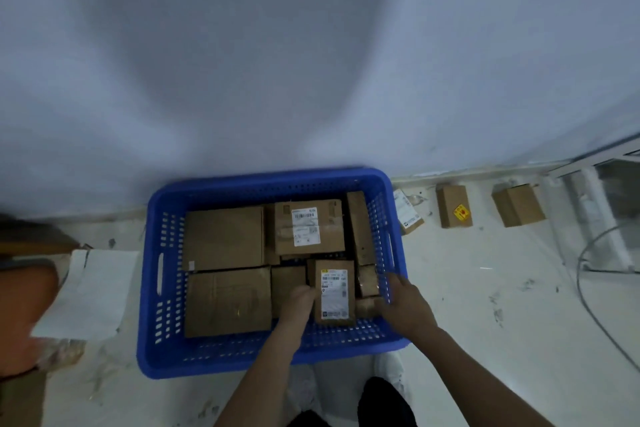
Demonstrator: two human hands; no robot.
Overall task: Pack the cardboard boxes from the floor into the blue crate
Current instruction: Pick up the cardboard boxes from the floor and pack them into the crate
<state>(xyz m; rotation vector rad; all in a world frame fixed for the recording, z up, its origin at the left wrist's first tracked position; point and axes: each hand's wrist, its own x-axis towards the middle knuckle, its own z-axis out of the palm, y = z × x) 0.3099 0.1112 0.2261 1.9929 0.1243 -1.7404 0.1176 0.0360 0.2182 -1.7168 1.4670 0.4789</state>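
Both hands reach into the blue crate (pixel 154 288) from its near side. The left hand (pixel 299 303) presses against the left edge of a small upright box with a white label (pixel 334 293); its fingers are tucked down between boxes, so whether they curl round it cannot be told. The right hand (pixel 407 305) lies at the crate's right wall beside that same box, fingers loosely spread, and its fingertips are blurred; whether it grips anything cannot be told either.

Inside the crate, about seven cardboard boxes show: two large plain ones on the left (pixel 223 237) (pixel 228 302), one labelled box at the back (pixel 310 227), a narrow one standing on edge along the right wall (pixel 360 227), the small labelled one between the hands, and two smaller ones partly covered, one by each hand. The exact count is uncertain where boxes overlap.

On the floor (pixel 485 305) to the right of the crate lie three more boxes along the wall: one with a white label, half hidden by the crate's corner (pixel 408 213), one with a yellow sticker (pixel 453 206), and one plain (pixel 517 204). A white sheet (pixel 90 295) lies left of the crate.
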